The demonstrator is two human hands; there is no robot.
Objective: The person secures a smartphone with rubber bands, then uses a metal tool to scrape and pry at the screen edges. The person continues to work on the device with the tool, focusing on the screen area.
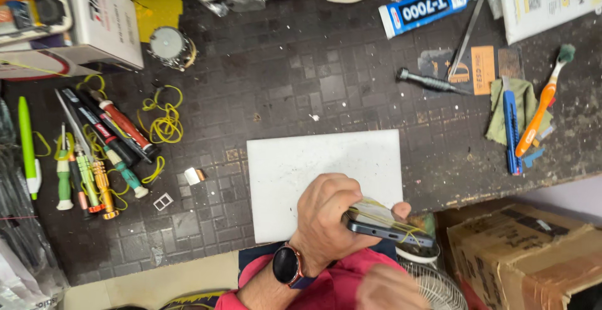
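Item: phone [385, 223], dark, flat, wrapped with yellow rubber bands [401, 227] that cross its upper face. Held by its long edges in my left hand [329, 213], fingers curled over the top and thumb beneath, just above the near edge of the white board [295, 166]. The wrist of that hand wears a watch [288, 265].

My right hand [389, 288] sits low, directly below the phone and near it; it is blurred, and I cannot tell whether it is open or closed.

Handling: I judge the phone light and rigid, with a smooth case that could slip (the bands add some grip, yet they are stretchy and may snap or roll off). Glass is fragile, so hold at the side rails, not pressing on the face.

Surroundings, from the left hand:
- Far left: a bundle of screwdrivers [94, 159] tangled with more yellow bands, and a green pen [26, 144].
- Far ahead and right: a glue tube [426, 9].
- Far right: a blue knife [511, 128] and an orange toothbrush [539, 106] on a green cloth [523, 100].
- Right and close: a cardboard box [520, 253].
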